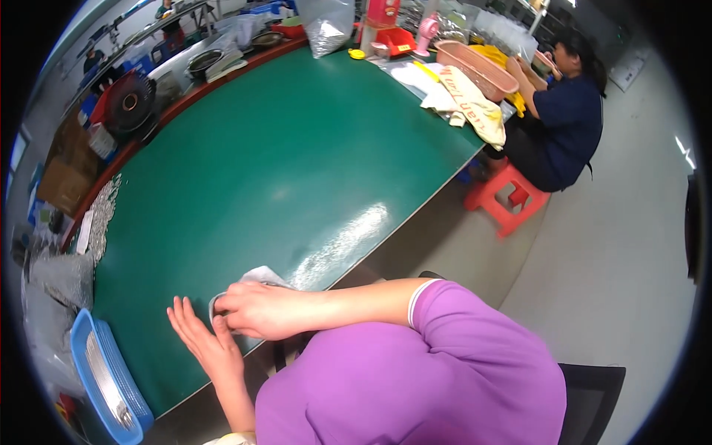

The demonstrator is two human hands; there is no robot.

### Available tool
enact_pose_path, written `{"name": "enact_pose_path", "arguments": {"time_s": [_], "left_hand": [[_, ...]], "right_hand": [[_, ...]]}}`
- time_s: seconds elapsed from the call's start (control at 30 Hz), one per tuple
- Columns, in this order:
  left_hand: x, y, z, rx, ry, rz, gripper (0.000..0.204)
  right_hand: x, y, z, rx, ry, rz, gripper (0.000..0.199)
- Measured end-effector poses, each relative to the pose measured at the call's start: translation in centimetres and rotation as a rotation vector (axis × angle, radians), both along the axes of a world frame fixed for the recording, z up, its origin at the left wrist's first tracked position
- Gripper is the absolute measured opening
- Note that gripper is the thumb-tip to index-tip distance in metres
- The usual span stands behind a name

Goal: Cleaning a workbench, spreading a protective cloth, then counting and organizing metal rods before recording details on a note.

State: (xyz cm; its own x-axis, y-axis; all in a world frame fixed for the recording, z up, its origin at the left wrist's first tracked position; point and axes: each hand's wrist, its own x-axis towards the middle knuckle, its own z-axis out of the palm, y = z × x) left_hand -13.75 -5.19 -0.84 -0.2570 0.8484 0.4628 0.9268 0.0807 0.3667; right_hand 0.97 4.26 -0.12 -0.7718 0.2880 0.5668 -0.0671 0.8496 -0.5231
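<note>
My right hand (263,310) reaches across my body to the near edge of the green table (245,170). Its fingers are bent and pressed into a pale grey-white cloth (262,275), which shows past the knuckles and beside the fingertips. Whether anything lies under the cloth is hidden. Just left of it, my left hand (210,347) is held open over the table edge, fingers stretched out and thumb apart, with nothing in it. Its thumb is close to the right hand's fingertips.
A blue basket (111,378) of long thin metal pieces stands at the left corner. Behind it are plastic bags (63,278) and a heap of small metal pieces (106,215). At the far right, a person (567,111) sits on a red stool (508,196) beside a pink basket (475,68).
</note>
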Motion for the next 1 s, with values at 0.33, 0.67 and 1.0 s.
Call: {"name": "enact_pose_path", "arguments": {"time_s": [0.33,0.67,1.0], "left_hand": [[-0.2,0.1,-0.8,-0.167,0.105,0.152,0.057],[1.4,-0.3,1.7,0.148,-0.086,0.083,0.04],[1.4,1.9,4.7,0.316,-0.205,0.125,0.033]], "right_hand": [[18.1,12.9,-2.9,0.201,-0.053,-0.856,0.016],[34.2,27.9,0.0,0.212,-0.584,-1.31,0.02],[5.2,2.3,10.5,0.162,-0.07,0.269,0.038]]}}
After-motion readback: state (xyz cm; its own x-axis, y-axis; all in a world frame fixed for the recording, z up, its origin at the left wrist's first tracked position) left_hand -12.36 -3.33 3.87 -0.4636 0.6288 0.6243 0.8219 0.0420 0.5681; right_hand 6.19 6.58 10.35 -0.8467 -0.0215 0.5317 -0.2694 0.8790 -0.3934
